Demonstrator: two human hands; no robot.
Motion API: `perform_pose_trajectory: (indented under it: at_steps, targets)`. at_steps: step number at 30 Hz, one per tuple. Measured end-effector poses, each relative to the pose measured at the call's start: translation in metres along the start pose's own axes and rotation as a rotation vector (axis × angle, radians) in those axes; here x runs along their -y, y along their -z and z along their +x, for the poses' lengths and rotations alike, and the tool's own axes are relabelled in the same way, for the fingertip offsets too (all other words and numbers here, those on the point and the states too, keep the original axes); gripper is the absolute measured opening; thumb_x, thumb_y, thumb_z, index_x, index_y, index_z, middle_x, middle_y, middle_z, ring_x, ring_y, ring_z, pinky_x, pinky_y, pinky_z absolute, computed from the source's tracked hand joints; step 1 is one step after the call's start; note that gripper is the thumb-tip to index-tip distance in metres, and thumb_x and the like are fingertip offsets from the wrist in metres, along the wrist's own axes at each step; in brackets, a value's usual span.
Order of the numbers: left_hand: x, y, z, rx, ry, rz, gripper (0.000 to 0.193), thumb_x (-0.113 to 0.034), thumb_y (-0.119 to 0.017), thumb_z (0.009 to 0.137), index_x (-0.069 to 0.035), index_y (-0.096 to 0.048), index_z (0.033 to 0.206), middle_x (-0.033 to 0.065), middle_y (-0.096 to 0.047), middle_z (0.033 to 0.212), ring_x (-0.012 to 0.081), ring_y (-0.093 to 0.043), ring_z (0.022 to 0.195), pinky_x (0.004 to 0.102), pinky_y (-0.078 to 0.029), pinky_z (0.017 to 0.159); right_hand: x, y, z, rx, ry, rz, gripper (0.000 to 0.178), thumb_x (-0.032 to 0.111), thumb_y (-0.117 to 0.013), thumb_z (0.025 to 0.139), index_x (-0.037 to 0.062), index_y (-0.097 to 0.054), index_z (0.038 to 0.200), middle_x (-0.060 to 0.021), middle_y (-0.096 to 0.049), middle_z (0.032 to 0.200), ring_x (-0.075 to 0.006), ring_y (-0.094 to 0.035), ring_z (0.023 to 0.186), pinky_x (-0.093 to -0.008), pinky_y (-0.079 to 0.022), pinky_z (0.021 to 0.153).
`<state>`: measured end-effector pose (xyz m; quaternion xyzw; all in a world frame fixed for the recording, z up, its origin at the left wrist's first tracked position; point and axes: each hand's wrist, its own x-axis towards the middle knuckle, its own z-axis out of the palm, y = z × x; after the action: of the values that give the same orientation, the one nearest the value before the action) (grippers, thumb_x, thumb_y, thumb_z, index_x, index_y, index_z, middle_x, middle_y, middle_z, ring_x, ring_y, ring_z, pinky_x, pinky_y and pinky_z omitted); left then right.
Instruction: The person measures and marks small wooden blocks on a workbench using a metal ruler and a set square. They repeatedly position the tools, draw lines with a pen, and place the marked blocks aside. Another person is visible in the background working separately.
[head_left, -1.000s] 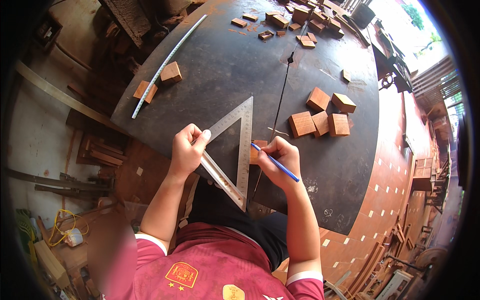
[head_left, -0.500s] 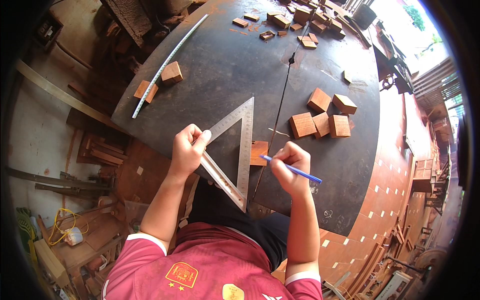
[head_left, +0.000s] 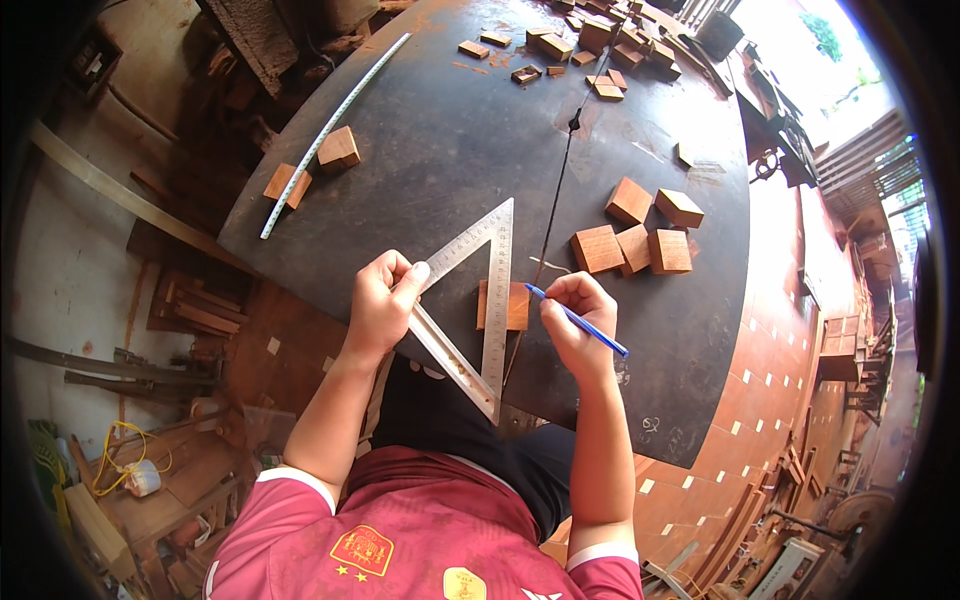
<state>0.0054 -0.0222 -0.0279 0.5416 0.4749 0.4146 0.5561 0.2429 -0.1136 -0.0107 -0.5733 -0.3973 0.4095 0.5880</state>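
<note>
My left hand (head_left: 385, 300) grips a metal triangle square (head_left: 498, 320) by the corner of its thick edge. The long ruled side of the square lies across a small reddish-brown wood block (head_left: 517, 305) near the front of the dark table, hiding the block's middle. My right hand (head_left: 580, 322) pinches a blue pen (head_left: 597, 333), its tip beside the block's upper right corner. Whether the tip touches the wood I cannot tell. To the right and farther back, several similar blocks (head_left: 598, 248) sit in a group.
A tape-like white measuring strip (head_left: 335, 135) lies on the table's (head_left: 440, 150) left side, crossing one wood block (head_left: 288, 186), with another block (head_left: 338, 148) beside it. Many wood pieces (head_left: 596, 37) crowd the far end. A dark seam (head_left: 562, 180) runs along the tabletop.
The triangle square has shifted slightly right over the block, so block now shows on both sides of its ruled edge. The pen tip has moved up to the block's upper right corner.
</note>
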Motion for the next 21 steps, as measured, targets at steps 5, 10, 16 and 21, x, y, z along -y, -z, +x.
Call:
perform_pose_trajectory:
  at_steps: [5,10,16,21]
  targets:
    - [0.0,-0.002,0.0008,-0.003,0.0,0.0,0.027,-0.013,-0.064,0.1,-0.006,-0.055,0.075,-0.005,-0.052,0.064,0.0012,-0.041,0.057,0.0226,-0.032,0.051,-0.0017,-0.0004,0.0007,0.008,-0.004,-0.017,0.005,-0.001,-0.066,0.085,-0.0002,-0.062,0.088,0.0025,-0.063,0.074,-0.0013,-0.055,0.066,-0.0196,-0.043,0.059]
    - [0.0007,-0.0039,0.0017,-0.001,-0.004,0.023,0.027,-0.013,-0.064,0.099,-0.006,-0.055,0.075,-0.0051,-0.052,0.064,0.0012,-0.041,0.058,0.0225,-0.032,0.052,-0.0051,-0.0026,0.0004,0.018,-0.005,-0.031,0.004,-0.001,-0.066,0.086,-0.0003,-0.063,0.089,0.0022,-0.063,0.074,-0.0013,-0.055,0.067,-0.0198,-0.044,0.059]
    - [0.0047,-0.0052,0.0032,-0.007,-0.021,0.046,0.027,-0.013,-0.065,0.099,-0.005,-0.055,0.074,-0.0054,-0.051,0.063,0.0013,-0.04,0.058,0.023,-0.032,0.052,-0.0059,-0.0037,0.0003,0.035,-0.006,-0.051,0.005,-0.004,-0.066,0.088,-0.0009,-0.062,0.09,0.0026,-0.063,0.078,-0.0011,-0.054,0.069,-0.0186,-0.043,0.06]
    - [0.0066,-0.0054,0.0035,-0.02,-0.029,0.071,0.028,-0.014,-0.065,0.098,-0.005,-0.055,0.073,-0.0055,-0.051,0.063,0.0016,-0.04,0.058,0.0237,-0.033,0.052,-0.0087,-0.0042,0.0009,0.024,-0.003,-0.08,0.004,-0.001,-0.067,0.088,-0.0011,-0.063,0.09,0.0011,-0.065,0.077,-0.0021,-0.057,0.069,-0.0206,-0.047,0.062]
